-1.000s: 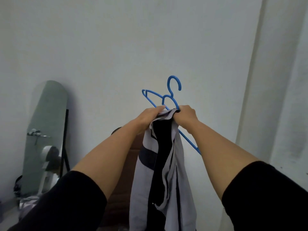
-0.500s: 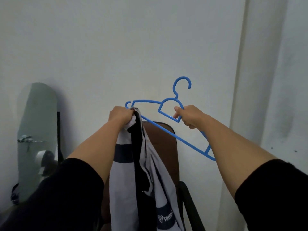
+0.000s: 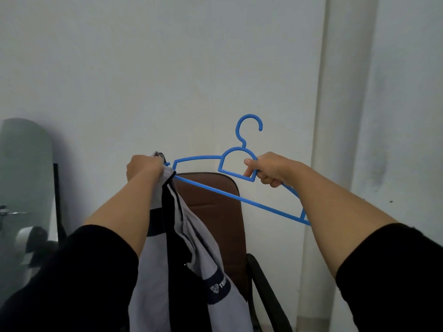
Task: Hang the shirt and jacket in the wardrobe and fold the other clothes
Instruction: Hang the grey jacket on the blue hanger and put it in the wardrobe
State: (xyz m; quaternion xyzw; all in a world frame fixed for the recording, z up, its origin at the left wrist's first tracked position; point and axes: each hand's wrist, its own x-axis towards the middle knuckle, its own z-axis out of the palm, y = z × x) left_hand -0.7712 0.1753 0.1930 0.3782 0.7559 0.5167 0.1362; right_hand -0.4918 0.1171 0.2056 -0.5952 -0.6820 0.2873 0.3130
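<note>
A blue plastic hanger (image 3: 211, 191) is held up in front of the wall, hook upward. My right hand (image 3: 268, 170) grips it by the neck below the hook. A grey and black jacket (image 3: 177, 259) with a dark band and white lettering hangs down from the hanger's left end. My left hand (image 3: 143, 166) grips the jacket's top edge right at that left end, bunching the cloth there. The hanger's right arm slopes down behind my right forearm.
A brown chair (image 3: 215, 212) with a black armrest stands against the white wall directly behind the jacket. A tall rounded mirror (image 3: 24, 188) leans on the wall at the left. A wall corner or column runs up at the right.
My hands have moved apart: the left carried the jacket's top out to the hanger's left end, while the right holds the hanger's neck. The hanger now faces me broadside.
</note>
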